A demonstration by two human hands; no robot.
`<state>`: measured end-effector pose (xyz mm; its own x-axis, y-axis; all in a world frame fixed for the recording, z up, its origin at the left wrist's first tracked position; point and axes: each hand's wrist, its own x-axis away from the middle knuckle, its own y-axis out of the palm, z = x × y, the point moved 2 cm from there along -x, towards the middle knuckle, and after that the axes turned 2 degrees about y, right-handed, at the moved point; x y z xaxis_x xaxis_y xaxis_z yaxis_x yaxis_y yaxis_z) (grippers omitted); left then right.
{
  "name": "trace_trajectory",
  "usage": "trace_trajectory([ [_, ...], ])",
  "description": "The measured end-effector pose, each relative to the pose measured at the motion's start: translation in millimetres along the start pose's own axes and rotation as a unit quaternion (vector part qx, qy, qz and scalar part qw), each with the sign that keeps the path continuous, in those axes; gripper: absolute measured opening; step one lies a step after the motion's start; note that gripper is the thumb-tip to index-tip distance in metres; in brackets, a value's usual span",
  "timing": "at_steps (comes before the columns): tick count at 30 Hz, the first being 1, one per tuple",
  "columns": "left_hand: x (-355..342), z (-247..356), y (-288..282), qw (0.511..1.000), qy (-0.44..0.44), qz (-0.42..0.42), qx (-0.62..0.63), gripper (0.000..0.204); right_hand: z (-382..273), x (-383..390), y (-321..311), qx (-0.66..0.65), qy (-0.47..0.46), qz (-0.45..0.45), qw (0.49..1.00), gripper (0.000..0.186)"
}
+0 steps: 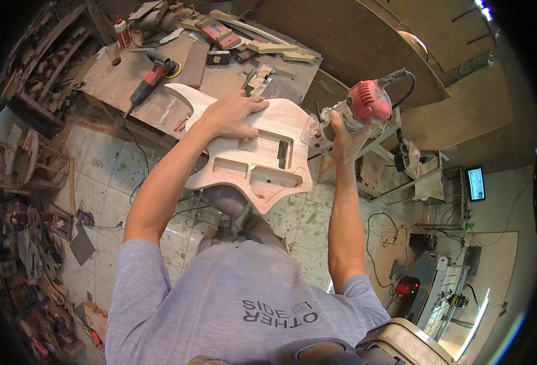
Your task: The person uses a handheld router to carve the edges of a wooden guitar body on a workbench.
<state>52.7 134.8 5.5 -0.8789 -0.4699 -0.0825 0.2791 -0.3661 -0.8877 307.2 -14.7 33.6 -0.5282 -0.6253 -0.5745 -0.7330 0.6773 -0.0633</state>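
**Workshop floor, guitar body in hand**

Pale speckled tiles (98, 164) lie below. Left hand (232, 115) presses flat, fingers spread, on an unfinished wooden guitar body (250, 164), smooth and pale, with rectangular routed cavities. Just right of it, right hand (344, 137) grips a red trim router (360, 106) at the body's edge. Beyond the left hand, a cluttered plywood bench (159, 91) holds an angle grinder (153, 76).

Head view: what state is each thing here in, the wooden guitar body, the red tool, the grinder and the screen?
Guitar body: bare unfinished wood, cavities cut, lying flat, pressed down by left hand.
Red trim router: gripped in right hand, at the body's right edge; running or not, cannot tell.
Angle grinder: lying unused on workbench.
Wall screen: lit.
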Motion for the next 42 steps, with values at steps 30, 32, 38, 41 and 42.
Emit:
trace_trajectory([
  [30,-51.5,40.3,-5.1,0.954,0.165,-0.246,0.055,0.098,-49.4,6.7,-91.8,0.013,0.071,0.124,0.990,0.045],
  [32,-55.9,54.8,2.3,0.947,0.167,-0.264,0.069,0.100,-58.9,28.1,-101.6,0.007,0.066,0.123,0.990,0.046],
  [38,-45.4,60.6,15.3,0.964,0.193,-0.174,0.051,0.099,-96.1,87.0,-95.0,0.007,0.091,0.129,0.987,0.059],
  [41,-23.9,43.9,12.0,0.985,0.155,-0.066,0.048,0.091,-94.5,108.9,-83.8,0.031,0.095,0.111,0.989,0.060],
  [42,-16.5,36.2,11.3,0.990,0.129,-0.027,0.041,0.086,-91.7,115.6,-81.1,0.043,0.089,0.100,0.990,0.060],
])
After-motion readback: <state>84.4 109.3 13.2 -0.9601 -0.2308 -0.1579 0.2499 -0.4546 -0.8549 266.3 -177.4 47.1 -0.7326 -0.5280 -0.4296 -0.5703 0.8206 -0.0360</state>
